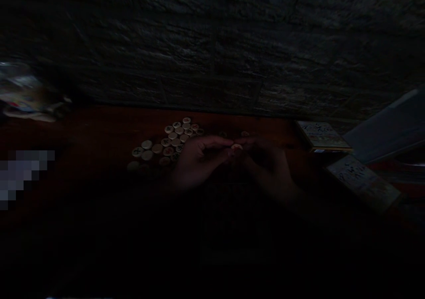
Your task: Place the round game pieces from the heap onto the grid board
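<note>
A round Chinese chess piece (237, 147) is pinched between the fingertips of my two hands, above the dark table. My left hand (198, 161) has its thumb and fingers closed on the piece's left side. From the right, my right hand (271, 166) meets it, fingers bent and partly lost in shadow. Beside and behind my left hand spreads a group of loose Chinese chess pieces (168, 151), some showing red or black characters, others blank side up. One more piece (245, 134) lies just beyond my right fingers.
A stone-textured wall (212, 47) rises behind the reddish wooden table (109, 126). Two flat printed boxes, one farther back (322, 134) and one nearer (363, 179), lie at the right beside a pale slanted panel (388, 124). A clear plastic package (23, 91) is at the left.
</note>
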A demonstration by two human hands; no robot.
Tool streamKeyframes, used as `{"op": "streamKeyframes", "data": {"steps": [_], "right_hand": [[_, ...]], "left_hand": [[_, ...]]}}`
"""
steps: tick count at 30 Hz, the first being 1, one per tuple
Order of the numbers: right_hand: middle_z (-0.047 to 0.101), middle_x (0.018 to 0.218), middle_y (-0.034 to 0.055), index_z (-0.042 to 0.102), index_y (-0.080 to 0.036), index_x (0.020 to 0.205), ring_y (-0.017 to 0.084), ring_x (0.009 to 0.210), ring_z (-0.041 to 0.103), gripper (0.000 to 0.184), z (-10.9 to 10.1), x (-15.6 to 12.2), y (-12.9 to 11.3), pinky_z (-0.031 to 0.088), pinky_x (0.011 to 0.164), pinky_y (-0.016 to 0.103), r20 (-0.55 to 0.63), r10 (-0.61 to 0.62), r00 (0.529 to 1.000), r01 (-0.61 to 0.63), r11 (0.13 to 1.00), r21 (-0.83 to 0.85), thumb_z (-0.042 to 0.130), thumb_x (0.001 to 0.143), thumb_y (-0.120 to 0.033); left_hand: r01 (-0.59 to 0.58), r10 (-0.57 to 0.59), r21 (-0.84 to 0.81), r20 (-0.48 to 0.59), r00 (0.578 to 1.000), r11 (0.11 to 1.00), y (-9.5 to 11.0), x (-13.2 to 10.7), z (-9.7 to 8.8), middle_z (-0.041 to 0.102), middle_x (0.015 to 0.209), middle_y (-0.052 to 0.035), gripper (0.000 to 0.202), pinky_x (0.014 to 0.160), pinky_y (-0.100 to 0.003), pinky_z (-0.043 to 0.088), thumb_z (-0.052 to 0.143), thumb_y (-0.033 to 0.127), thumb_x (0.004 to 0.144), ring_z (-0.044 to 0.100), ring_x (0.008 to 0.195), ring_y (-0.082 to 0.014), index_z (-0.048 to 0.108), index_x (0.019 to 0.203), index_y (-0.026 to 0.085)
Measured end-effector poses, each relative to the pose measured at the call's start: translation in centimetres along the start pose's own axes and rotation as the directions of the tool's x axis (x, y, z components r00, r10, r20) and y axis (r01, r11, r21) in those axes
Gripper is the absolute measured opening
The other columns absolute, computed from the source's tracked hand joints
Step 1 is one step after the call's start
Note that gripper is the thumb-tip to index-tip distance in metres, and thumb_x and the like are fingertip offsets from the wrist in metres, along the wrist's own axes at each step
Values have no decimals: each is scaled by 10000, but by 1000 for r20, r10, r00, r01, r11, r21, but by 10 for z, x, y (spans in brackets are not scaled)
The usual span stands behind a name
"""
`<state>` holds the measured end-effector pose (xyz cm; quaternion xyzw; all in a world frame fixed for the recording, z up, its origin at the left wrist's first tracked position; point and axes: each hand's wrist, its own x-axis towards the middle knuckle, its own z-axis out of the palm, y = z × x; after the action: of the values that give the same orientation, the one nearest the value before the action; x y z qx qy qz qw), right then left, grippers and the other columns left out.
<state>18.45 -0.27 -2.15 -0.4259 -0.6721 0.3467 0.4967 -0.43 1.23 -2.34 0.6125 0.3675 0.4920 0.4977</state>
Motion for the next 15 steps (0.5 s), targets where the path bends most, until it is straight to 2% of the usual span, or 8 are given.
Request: {"op": "streamKeyframes", "data": {"steps": [2, 6, 9, 15], "right_hand": [[819, 945, 51, 765, -224, 1074, 189, 807, 767, 212, -1, 0, 1, 615, 740, 331, 26, 27, 999, -27, 1000, 16, 757, 940, -388], [812, 962, 59, 778, -205, 1046, 182, 842, 757, 218, -2, 1, 3, 601, 777, 326, 63, 30, 998, -33, 999, 40, 748, 932, -389], [793, 886, 43, 772, -195, 1018, 153, 722, 720, 264, -2, 4, 3, 587, 698, 303, 96, 46, 994, -54, 995, 82, 767, 909, -435], [792, 827, 33, 770, -191, 962, 148, 643, 703, 335, -10, 12, -13, 577, 619, 290, 156, 56, 986, -76, 989, 126, 867, 808, -471]], "left_hand": [[-24, 25, 10, -7, 1000, 1000, -1, 0, -1, 838, 1005, -33, 168, 825, -267, 614, 844, 315, 877, 783, 890, -155, 816, 1004, 209], [-100, 101, 39, -13, 995, 994, -2, -1, -3, 838, 999, -34, 155, 852, -306, 630, 843, 321, 875, 789, 902, -172, 803, 994, 229], [-153, 159, 126, -40, 986, 980, -1, -3, -2, 836, 982, -48, 154, 874, -340, 635, 849, 327, 859, 792, 908, -194, 797, 961, 225], [-204, 210, 177, -11, 978, 963, 13, -3, 2, 837, 1000, -63, 172, 899, -351, 639, 838, 320, 865, 799, 924, -203, 793, 992, 213]]}}
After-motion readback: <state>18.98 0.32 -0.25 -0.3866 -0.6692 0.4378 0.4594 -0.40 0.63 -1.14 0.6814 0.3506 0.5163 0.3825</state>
